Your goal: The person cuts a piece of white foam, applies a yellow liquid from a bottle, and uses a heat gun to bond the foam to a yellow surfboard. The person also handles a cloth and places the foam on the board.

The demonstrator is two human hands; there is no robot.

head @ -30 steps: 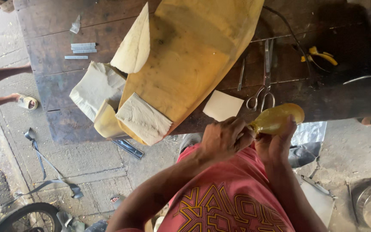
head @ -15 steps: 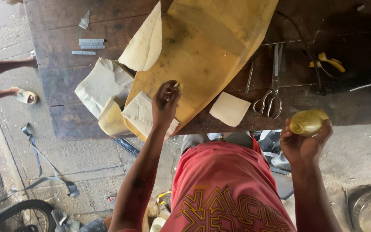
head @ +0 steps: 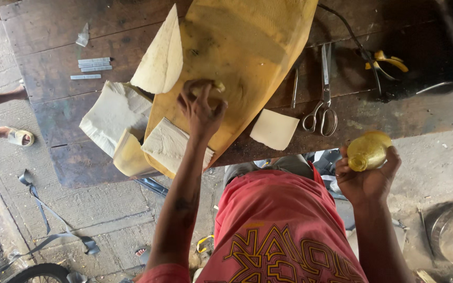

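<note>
Since before, left hand point(head: 201, 107) has moved further onto the yellow sheet point(head: 247, 47), fingers curled on a small wad point(head: 217, 86); right hand point(head: 365, 175) grips a yellow bottle point(head: 369, 150) beside the tabletop point(head: 53, 42).

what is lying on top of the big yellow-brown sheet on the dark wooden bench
The left hand presses a small pale wad onto the big yellow-brown sheet. The hand covers whatever lies beneath it.

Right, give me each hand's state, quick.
Left hand: fingers bent, pressing a small pale wad onto the yellow sheet.
Right hand: closed round a yellow bottle, held off the bench.
</note>
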